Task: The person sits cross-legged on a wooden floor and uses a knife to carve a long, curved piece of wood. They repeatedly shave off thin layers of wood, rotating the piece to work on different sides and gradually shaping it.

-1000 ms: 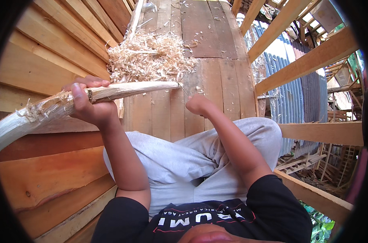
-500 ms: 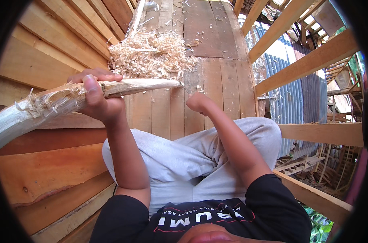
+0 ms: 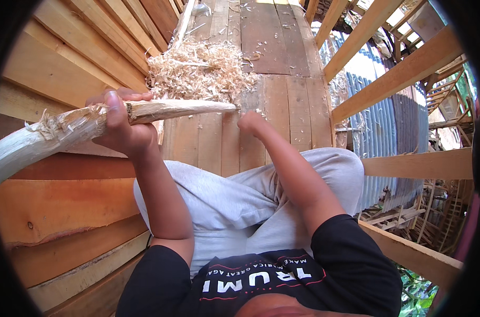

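A long, pale wooden branch (image 3: 166, 108) crosses in front of me from the left edge, its bark stripped and its right end narrowed to a point. Frayed wood curls (image 3: 66, 127) cling to its thicker part. My left hand (image 3: 121, 124) is wrapped around it just left of a dark knot, with the thumb on top. Just right of the pointed end, my right hand (image 3: 250, 123) is closed in a fist. What that fist holds is hidden; a thin dark edge seems to show by the tip.
A heap of wood shavings (image 3: 198, 71) lies on the plank floor (image 3: 279, 105) beyond the branch. Stacked boards (image 3: 66, 208) line the left side. Wooden rails (image 3: 409, 164) run along the right, with corrugated metal sheets (image 3: 377, 84) outside. My crossed legs (image 3: 224, 203) are below the hands.
My right hand has moved slightly left and up, closer to the branch's tip. The left hand keeps its grip and has shifted slightly left.
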Demonstrator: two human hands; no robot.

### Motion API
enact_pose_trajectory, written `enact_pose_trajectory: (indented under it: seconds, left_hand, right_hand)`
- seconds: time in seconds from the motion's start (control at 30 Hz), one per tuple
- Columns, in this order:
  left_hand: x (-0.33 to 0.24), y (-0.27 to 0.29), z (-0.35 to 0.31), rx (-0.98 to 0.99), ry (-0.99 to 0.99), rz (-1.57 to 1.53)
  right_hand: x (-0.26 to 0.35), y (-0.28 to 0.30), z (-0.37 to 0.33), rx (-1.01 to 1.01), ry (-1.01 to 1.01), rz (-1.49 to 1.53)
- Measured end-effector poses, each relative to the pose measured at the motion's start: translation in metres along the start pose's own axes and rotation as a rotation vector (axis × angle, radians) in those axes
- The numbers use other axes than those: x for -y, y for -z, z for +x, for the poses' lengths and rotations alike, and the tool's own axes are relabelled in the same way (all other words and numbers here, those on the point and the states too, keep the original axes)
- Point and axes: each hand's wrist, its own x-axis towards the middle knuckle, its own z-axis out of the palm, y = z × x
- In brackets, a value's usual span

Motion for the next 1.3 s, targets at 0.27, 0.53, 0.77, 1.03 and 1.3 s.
enact_pose_trajectory:
  seconds: [0.27, 0.53, 0.77, 1.03, 1.3]
  left_hand:
    - [-0.028, 0.045, 0.024, -0.126, 0.007, -0.042]
    - [-0.013, 0.067, 0.035, -0.084, 0.069, 0.028]
    - [-0.019, 0.076, 0.039, -0.046, 0.128, -0.062]
    - [-0.020, 0.072, 0.039, 0.035, 0.151, -0.218]
    - [-0.023, 0.073, 0.042, 0.031, 0.171, -0.216]
  right_hand:
    - [-0.009, -0.001, 0.000, -0.088, -0.003, -0.162]
    - [-0.026, 0.086, -0.019, -0.185, 0.177, -0.232]
    - [-0.078, 0.165, -0.009, 0.122, 0.289, -0.518]
    - [-0.155, 0.136, 0.047, -0.131, 0.376, -0.258]
    - [-0.117, 0.144, 0.043, -0.176, 0.232, -0.007]
